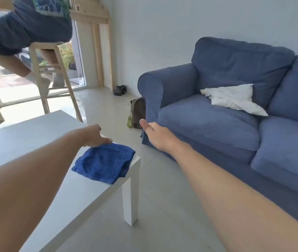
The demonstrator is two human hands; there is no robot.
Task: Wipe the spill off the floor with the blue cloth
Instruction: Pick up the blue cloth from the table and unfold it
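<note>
Second person: top left, seated on a wooden stool [53, 70]; only torso and legs show.
Surface: white low table [26, 139], lower left; near corner and one leg toward centre.
Left hand: [94, 136] reaches forward over the surface, palm down, forearm stretched out from lower left. Fingertips rest at the far edge of the cloth, touching or almost touching; cannot tell which. Grip: fingers loosely extended and together, nothing pinched.
Blue cloth: [104, 163] lies folded and flat at the near right corner of the surface, one edge at the rim. It sits just nearer the wearer than the left fingertips. Long axis runs roughly lower left to upper right.
Nearer hand: the left, clearly; the right is apart from the cloth, off the surface.
Right hand: [155, 133] held in the air between surface and sofa, thumb up, remaining fingers hidden behind the palm. Grip: empty; spread not readable.
Floor: [162, 206] pale tile; no spill discernible in view.
Sofa: [217, 115] blue, right side, white cushion on the seat.
Judgement: cloth not yet lifted; the pick-up likely falls to the left hand.
</note>
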